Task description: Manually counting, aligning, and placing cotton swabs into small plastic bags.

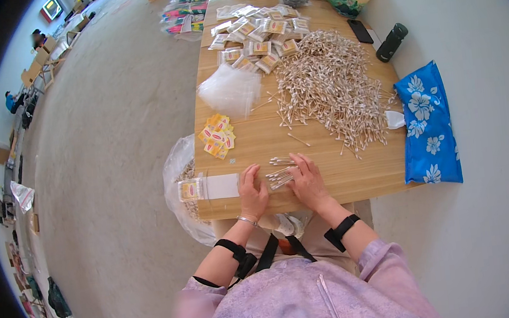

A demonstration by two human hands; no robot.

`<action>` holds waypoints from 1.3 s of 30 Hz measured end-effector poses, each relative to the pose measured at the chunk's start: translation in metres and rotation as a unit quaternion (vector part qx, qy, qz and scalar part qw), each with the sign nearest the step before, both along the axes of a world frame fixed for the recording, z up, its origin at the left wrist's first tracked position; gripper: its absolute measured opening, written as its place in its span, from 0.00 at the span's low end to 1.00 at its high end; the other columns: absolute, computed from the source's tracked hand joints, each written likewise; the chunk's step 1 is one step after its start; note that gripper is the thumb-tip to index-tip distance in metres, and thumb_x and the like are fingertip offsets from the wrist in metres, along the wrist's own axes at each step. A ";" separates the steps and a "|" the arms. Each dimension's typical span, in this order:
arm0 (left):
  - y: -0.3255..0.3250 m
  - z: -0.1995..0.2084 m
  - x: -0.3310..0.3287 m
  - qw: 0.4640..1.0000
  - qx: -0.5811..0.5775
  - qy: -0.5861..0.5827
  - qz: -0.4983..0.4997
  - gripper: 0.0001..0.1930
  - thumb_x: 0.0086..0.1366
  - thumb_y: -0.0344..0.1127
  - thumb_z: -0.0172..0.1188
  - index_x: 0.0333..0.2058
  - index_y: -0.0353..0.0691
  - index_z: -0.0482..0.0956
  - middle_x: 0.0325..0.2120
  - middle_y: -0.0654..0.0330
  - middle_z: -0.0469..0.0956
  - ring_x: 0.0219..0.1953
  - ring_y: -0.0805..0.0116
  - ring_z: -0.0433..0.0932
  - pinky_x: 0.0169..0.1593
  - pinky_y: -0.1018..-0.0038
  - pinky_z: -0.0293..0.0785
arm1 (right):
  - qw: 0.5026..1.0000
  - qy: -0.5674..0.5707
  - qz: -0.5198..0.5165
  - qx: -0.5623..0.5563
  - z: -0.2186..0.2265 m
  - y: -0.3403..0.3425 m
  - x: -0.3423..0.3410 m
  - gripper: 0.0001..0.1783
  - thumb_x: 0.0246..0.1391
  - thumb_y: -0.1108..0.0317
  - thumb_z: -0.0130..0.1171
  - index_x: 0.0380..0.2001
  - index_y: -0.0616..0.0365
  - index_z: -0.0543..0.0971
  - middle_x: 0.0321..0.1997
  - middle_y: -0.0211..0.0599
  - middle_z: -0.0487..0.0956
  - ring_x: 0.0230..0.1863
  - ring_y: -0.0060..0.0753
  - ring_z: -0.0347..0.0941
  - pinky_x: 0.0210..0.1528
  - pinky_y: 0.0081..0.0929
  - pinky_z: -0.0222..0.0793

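Note:
Near the table's front edge, my right hand [308, 182] has its fingers and thumb around a small bunch of cotton swabs [279, 177], which lie sideways in two loose groups. My left hand [253, 192] rests at the right end of a white rectangular holder [223, 186]. Its thumb and fingers are apart, with nothing visible between them. At the holder's left end, a clear bag with a filled pack of cotton swabs [191, 190] juts past the table's left edge. Yellow and red printed cards [217, 135] lie just beyond the holder.
A large heap of loose cotton swabs [331, 89] covers the table's right half. Flat clear bags [232, 90] and finished packs [259, 48] lie farther back. A blue flowered pillow [428, 125], a dark bottle [392, 43] and a phone [359, 31] line the right side. A plastic sack [177, 148] hangs at left.

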State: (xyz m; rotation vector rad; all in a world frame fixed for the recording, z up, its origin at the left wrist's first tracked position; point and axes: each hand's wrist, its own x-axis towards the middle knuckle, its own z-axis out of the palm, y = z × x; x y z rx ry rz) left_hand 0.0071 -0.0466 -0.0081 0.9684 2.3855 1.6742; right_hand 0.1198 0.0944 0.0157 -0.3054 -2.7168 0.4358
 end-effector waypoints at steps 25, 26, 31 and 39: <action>0.036 -0.009 0.009 0.947 0.157 -0.279 -0.014 0.23 0.69 0.29 0.39 0.62 0.32 0.56 0.62 0.51 0.59 0.64 0.63 0.58 0.65 0.73 0.51 | 0.989 0.031 -0.111 -0.088 -0.020 -0.007 -0.033 0.19 0.50 0.72 0.52 0.48 0.56 0.73 0.61 0.45 0.62 0.65 0.50 0.52 0.66 0.44 0.48; 0.036 -0.008 0.009 0.942 0.164 -0.291 -0.010 0.23 0.69 0.29 0.39 0.62 0.32 0.56 0.62 0.51 0.58 0.64 0.63 0.58 0.65 0.73 0.51 | 0.991 0.009 -0.107 -0.075 -0.019 -0.007 -0.034 0.16 0.51 0.71 0.53 0.45 0.54 0.75 0.59 0.43 0.63 0.64 0.49 0.53 0.65 0.44 0.49; 0.037 -0.010 -0.001 0.933 0.183 -0.310 0.004 0.23 0.70 0.29 0.38 0.62 0.32 0.56 0.62 0.51 0.59 0.64 0.64 0.57 0.66 0.73 0.51 | 0.989 0.001 -0.099 -0.109 -0.023 -0.003 -0.031 0.11 0.53 0.68 0.53 0.41 0.50 0.76 0.60 0.42 0.63 0.65 0.49 0.52 0.66 0.44 0.48; 0.034 -0.012 -0.006 0.971 0.132 -0.200 0.009 0.21 0.70 0.31 0.39 0.60 0.31 0.60 0.59 0.50 0.64 0.62 0.63 0.61 0.64 0.73 0.54 | 0.990 -0.013 -0.105 -0.095 -0.023 -0.006 -0.033 0.10 0.52 0.68 0.54 0.39 0.52 0.76 0.61 0.43 0.62 0.65 0.50 0.49 0.66 0.46 0.47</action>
